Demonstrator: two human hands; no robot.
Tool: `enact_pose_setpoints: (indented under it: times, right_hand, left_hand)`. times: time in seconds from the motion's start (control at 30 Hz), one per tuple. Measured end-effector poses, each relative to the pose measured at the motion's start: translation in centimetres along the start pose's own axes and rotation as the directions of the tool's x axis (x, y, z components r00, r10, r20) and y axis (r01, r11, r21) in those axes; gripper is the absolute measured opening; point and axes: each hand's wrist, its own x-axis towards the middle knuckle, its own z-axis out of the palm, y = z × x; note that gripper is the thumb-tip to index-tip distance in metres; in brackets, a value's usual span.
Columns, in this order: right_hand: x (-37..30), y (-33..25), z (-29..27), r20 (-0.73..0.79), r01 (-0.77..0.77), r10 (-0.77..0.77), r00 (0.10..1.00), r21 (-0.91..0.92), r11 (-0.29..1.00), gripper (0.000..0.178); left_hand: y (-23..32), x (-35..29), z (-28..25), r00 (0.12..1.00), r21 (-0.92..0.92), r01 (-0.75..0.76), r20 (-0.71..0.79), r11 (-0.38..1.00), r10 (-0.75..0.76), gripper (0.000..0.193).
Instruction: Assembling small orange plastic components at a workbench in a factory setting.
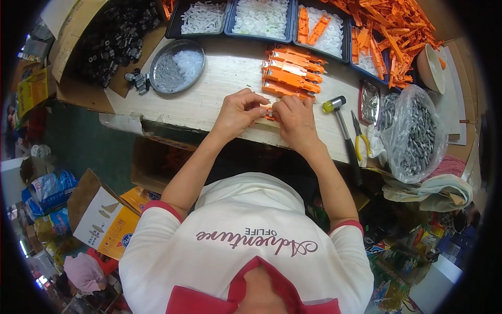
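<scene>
At the near edge of the bench, my left hand (239, 112) and my right hand (296, 119) meet over a small orange plastic part (270, 114). The right fingers are curled against it and hide much of it. Left thumb and forefinger are pinched together at its other side; whatever is between them is too small to name. Just beyond my fingers lies a row of several orange plastic pieces (291, 77) with metal bits on them, side by side.
Trays of white plastic parts (262, 18) line the back, beside a heap of orange pieces (389, 26). A round metal dish (178, 66) and black parts (117, 44) are left. Rightward lie a hammer (342, 123), pliers (360, 138) and a bag of metal parts (415, 136).
</scene>
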Motion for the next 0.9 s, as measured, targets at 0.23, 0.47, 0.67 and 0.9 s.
enact_pose_setpoints:
  times: [0.23, 0.47, 0.67, 0.9]
  right_hand:
    - [0.5, -0.2, -0.6, 0.091, 0.043, -0.035, 0.995, -0.084, 0.996, 0.017]
    - [0.3, 0.1, -0.5, 0.056, 0.034, -0.032, 0.998, -0.048, 0.998, 0.016]
    - [0.5, 0.4, -0.7, 0.052, 0.057, -0.053, 0.997, -0.076, 0.996, 0.017]
    - [-0.1, 0.7, -0.4, -0.005, 0.086, -0.086, 0.996, -0.03, 0.996, 0.016]
  left_hand:
    - [-0.2, 0.5, -0.1, 0.989, 0.229, -0.146, 0.069, 0.962, 0.134, 0.014]
    - [0.7, 1.4, -0.1, 0.983, 0.388, -0.114, 0.174, 0.915, 0.049, 0.008]
    - [0.9, 1.5, -0.1, 0.983, 0.417, -0.114, 0.176, 0.902, 0.042, 0.008]
    - [0.8, 1.5, -0.1, 0.986, 0.406, -0.088, 0.166, 0.91, 0.021, 0.008]
